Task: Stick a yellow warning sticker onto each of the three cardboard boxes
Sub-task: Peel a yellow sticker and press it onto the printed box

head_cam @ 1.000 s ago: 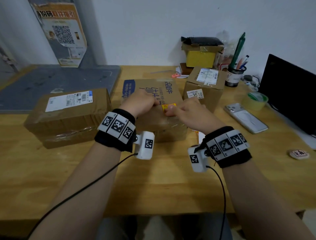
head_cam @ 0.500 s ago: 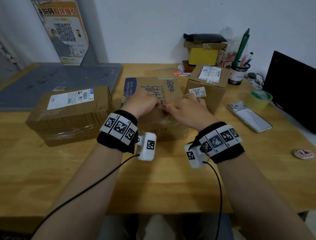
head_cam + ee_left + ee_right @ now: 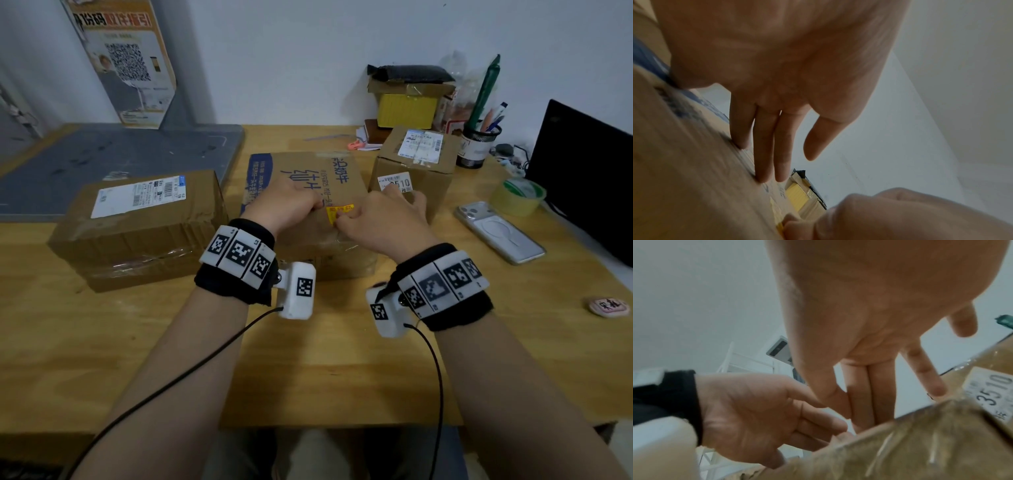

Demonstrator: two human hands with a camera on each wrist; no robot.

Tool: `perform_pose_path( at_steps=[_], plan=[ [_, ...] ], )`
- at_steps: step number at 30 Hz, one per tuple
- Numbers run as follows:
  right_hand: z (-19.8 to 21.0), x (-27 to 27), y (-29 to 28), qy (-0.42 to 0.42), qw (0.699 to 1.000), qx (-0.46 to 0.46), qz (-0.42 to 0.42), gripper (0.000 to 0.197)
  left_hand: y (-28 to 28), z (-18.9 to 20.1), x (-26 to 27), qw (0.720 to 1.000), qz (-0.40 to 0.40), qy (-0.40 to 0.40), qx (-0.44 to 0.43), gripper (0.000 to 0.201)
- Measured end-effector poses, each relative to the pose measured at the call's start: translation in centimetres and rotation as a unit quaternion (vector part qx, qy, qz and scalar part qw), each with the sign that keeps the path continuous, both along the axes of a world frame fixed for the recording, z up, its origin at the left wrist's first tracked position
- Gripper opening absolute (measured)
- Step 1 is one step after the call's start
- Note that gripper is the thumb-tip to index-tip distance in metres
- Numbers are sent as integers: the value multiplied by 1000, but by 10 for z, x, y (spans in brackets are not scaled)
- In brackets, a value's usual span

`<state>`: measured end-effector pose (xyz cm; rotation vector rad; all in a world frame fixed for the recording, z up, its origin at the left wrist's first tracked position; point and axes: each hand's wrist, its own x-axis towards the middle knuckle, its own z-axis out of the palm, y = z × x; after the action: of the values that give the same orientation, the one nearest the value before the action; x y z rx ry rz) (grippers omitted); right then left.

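— Sticker location?
— Yellow sticker (image 3: 339, 213) lies on the middle box (image 3: 308, 192), between both hands' fingers; left hand (image 3: 286, 207) flat, right hand (image 3: 380, 219) pressing its edge.
— Legible labels?
— "3510" tag (image 3: 394, 182) beyond the right fingers.

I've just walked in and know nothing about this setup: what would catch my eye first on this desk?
Probably the small yellow sticker on top of the middle cardboard box, with the left hand and right hand meeting at it. Next, the black-and-white patterned wristbands on both arms. Two more cardboard boxes flank it: a long one to the left, a small one behind right.
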<state>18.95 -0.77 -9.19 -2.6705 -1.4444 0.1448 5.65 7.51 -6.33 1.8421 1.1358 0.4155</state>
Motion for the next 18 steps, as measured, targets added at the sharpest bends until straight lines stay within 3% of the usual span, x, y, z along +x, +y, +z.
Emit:
perform_pose_path(
  at_steps=[6,13,18],
  plan=[
    [-7,1,1,13,999,27,-37,55,1,-3,3,1000,13,-1,5,34],
    [-7,7,-6,9,998,28,-50,50,3,-5,2,1000,10,-2,8,35],
    [-11,7,-4,35,997,48,-51,56,3,-8,1,1000,13,4,15,27]
  ],
)
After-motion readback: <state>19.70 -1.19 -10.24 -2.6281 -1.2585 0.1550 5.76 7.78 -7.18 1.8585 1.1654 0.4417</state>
